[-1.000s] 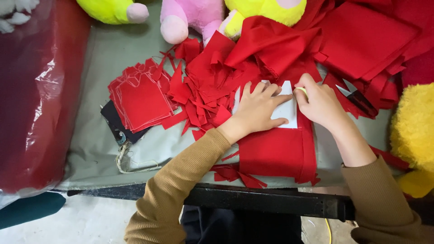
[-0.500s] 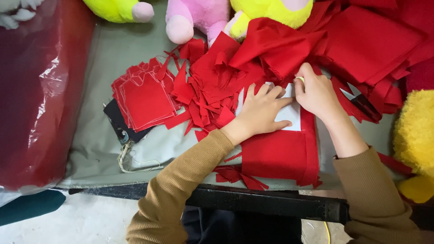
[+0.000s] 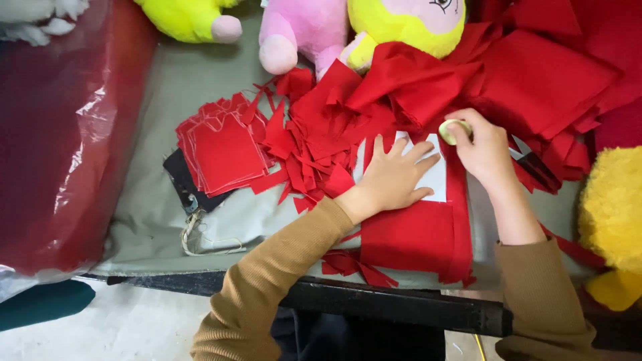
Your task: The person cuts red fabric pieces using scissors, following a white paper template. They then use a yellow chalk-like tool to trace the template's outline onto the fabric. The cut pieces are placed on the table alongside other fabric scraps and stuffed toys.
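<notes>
White template [image 3: 436, 175] — mostly under left hand [image 3: 394, 177]

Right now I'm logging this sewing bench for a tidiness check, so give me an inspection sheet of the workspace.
Surface: grey cloth-covered table, dark front edge.
Job's things: white template lying on red cloth.
Clutter: red scraps; stack of cut red pieces; scissors, partly hidden.
Hands: left hand flat on the template; right hand holds a small pale round piece at the template's top edge.
Cables: pale string near the front edge.
Surroundings: plush toys; red plastic-wrapped bundle.
</notes>
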